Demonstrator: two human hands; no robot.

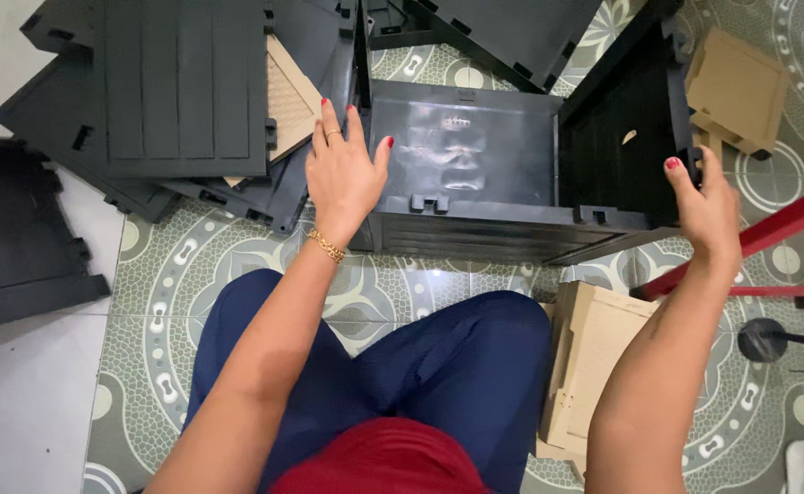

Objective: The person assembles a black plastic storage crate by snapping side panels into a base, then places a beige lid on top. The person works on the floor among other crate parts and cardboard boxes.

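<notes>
Panels of black plastic stand half joined into an open box [475, 174] on the tiled floor [155, 302], and the loose fit looks like the weak point: the right side wall [626, 137] leans outward rather than standing square, so it could tip away or slip from its slot if the grip on it eases. The left hand [343, 174] is spread open, fingers splayed, its palm against the box's left wall [363, 55], pressing rather than gripping; a hard push there might skew the frame. The right hand [706, 206] is curled round the outer edge of the right side wall. The box sits between the two hands, just ahead of the knees, with spare panels [173, 91] piled to the left.
</notes>
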